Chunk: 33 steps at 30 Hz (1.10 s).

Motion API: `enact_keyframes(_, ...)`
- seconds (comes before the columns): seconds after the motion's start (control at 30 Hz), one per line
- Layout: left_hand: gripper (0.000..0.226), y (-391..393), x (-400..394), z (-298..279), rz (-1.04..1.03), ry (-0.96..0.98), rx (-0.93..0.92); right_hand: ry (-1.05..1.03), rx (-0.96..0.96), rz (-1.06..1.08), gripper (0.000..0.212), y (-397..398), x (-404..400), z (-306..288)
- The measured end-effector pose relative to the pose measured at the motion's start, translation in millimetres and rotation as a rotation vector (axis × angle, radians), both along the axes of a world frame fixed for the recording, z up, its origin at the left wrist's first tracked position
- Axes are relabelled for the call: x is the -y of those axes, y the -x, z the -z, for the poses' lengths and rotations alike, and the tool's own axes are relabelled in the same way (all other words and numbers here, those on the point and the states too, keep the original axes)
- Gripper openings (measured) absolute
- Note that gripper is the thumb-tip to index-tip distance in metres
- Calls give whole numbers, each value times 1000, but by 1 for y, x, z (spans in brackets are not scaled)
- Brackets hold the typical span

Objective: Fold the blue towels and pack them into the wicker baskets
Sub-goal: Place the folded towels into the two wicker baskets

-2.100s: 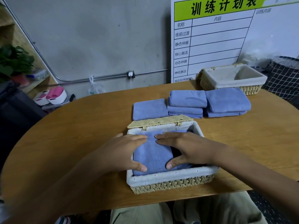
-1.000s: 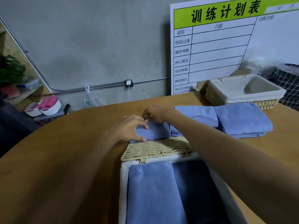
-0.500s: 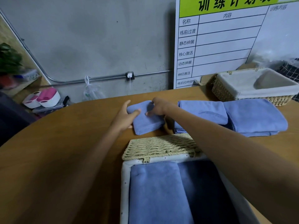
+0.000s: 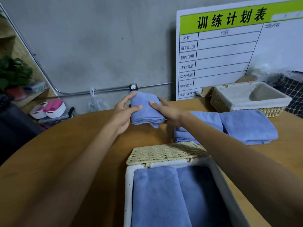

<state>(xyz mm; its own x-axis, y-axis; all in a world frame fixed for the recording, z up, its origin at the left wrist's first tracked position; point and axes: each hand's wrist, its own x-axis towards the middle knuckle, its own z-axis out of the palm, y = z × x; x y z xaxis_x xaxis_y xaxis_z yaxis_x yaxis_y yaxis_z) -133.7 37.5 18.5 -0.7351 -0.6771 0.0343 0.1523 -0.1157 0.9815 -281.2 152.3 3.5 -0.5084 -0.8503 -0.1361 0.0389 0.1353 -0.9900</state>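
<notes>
1. Both hands, left hand [image 4: 122, 113] and right hand [image 4: 165, 110], clamping folded towel [image 4: 146, 110] between them, lifted above table's [image 4: 65, 153] far edge.
2. Keep folds pinched; lower flat beside towels already in near basket [image 4: 129, 185].

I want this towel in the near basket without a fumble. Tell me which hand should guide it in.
Probably the left hand. Both hands grip the folded towel, but the right hand's forearm crosses over the near basket, covering its right side, while the left arm stays clear beside it.
</notes>
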Motion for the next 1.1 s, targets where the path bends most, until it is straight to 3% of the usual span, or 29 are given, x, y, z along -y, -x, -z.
enact_keyframes(0.1, 43, -14, -27, -28, 62, -37, -26, 156, 198, 10, 60, -11, -33, -23)
enact_keyframes(0.2, 40, -30, -61, -42, 101, -49, -11, 193, 187, 79, 67, -24, -71, -36)
enact_keyframes(0.5, 39, -83, -161, -32, 174, 46, 110, 189, -197, 186, 51, -79, -191, -43)
enact_keyframes(0.67, 38, -117, -209, -19, 242, 244, 243, 198, -604, 209, 37, -103, -247, -27)
enact_keyframes(0.9, 37, -132, -230, -6, 332, 303, 373, -40, -1004, 90, 31, -117, -270, -6)
enact_keyframes(1.1, 37, -129, -229, -3, 340, 336, 428, -195, -1189, 28, 26, -120, -266, -14)
